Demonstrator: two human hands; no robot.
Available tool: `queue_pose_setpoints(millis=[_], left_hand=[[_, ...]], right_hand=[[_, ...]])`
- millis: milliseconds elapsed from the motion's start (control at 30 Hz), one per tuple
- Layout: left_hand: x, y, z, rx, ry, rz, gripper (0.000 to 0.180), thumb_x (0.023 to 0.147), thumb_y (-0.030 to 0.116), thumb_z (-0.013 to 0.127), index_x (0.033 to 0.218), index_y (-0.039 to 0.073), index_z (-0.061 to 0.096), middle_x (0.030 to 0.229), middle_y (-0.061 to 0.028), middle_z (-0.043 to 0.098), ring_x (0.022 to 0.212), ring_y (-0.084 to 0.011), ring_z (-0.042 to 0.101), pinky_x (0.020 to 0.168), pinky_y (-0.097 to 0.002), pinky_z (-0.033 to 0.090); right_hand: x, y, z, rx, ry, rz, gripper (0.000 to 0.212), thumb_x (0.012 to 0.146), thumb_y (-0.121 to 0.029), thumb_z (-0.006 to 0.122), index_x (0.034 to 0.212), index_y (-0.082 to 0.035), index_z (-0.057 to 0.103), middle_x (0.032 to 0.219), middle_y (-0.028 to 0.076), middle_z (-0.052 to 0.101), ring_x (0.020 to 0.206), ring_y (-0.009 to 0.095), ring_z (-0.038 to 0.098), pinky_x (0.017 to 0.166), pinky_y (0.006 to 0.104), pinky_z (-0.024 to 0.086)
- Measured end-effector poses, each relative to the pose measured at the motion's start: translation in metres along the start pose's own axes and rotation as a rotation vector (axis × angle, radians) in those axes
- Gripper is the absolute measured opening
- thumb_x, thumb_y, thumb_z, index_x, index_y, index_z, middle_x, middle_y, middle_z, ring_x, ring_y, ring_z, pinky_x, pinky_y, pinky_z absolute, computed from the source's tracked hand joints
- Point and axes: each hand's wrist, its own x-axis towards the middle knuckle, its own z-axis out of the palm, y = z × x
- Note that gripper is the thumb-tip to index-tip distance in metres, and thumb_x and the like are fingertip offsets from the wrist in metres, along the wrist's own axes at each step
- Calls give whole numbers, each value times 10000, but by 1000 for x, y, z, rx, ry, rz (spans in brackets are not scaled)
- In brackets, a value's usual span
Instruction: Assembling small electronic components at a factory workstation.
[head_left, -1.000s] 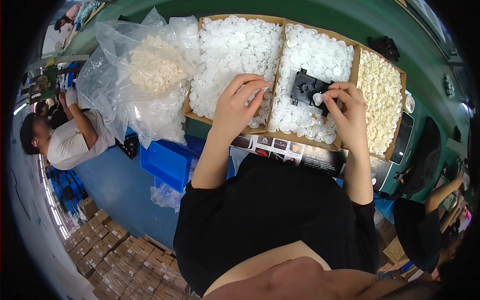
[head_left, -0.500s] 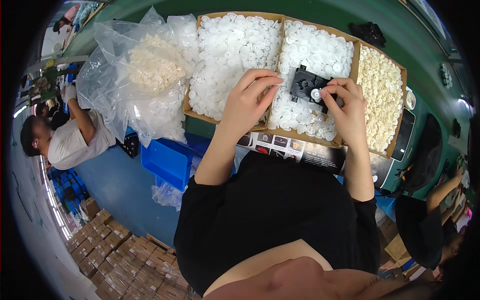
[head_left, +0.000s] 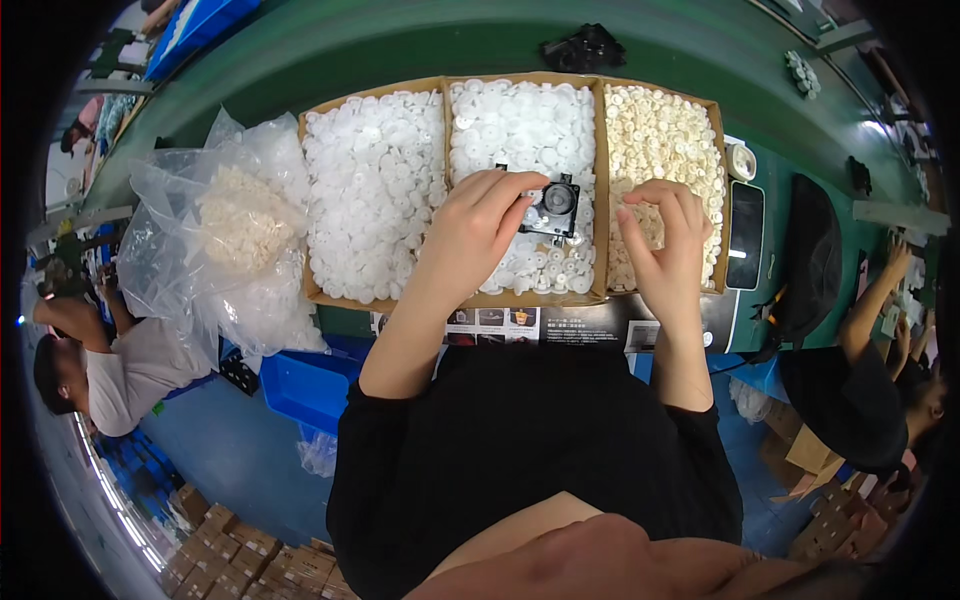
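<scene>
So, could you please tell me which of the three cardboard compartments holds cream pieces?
The far-right compartment, with the right hand over it; its small pieces are cream, whereas the left compartment and middle compartment hold white plastic discs.

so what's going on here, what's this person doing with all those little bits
A person's left hand has its fingertips at the left side of a black part, over white discs in the middle compartment. The right hand is over the cream pieces in the right compartment; whether it holds one can't be told.
</scene>
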Motion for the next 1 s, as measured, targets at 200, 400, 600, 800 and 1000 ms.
queue_pose_setpoints(millis=[200, 400, 600, 800, 1000], left_hand=[[0, 0, 2, -6, -77, -60, 255, 932, 4, 728, 1180, 58, 758, 1070, -54, 761, 877, -201, 698, 783, -283, 543], [-1, -7, 7, 42, -75, 45, 251, 927, 26, 736, 1172, 76, 761, 1063, -36, 763, 925, -197, 684, 814, -295, 541], [-2, -8, 7, 133, -68, 83, 250, 925, 72, 745, 1171, 109, 743, 1039, 6, 754, 1084, -206, 663, 947, -339, 533], [-7, -9, 8, 180, -200, 153, 349, 912, 133, 773, 1254, 113, 704, 1171, -7, 726, 1263, -250, 595, 1078, -384, 489], [-15, -14, 9, 173, -215, 87, 490, 881, 194, 804, 1342, 122, 655, 1301, -33, 680, 1372, -294, 523, 1166, -423, 430]], right_hand=[[-7, 17, -18, -40, 51, 65, 148, 929, -184, 738, 1061, -123, 707, 1161, 18, 663, 1089, 204, 557, 1038, 373, 289], [-9, 22, -22, -23, 72, 62, 150, 930, -176, 732, 1064, -114, 708, 1159, 16, 670, 1081, 203, 566, 1043, 372, 296], [-12, 23, -24, -28, 66, 70, 150, 931, -172, 728, 1066, -110, 712, 1158, 15, 672, 1083, 207, 569, 1044, 370, 303], [-14, 25, -24, -24, 52, 66, 132, 936, -168, 723, 1055, -111, 716, 1149, 18, 671, 1083, 212, 570, 1040, 374, 310], [-11, 22, -21, -4, 4, 19, 134, 939, -174, 721, 1061, -119, 727, 1148, 20, 666, 1091, 216, 566, 1032, 384, 323]])
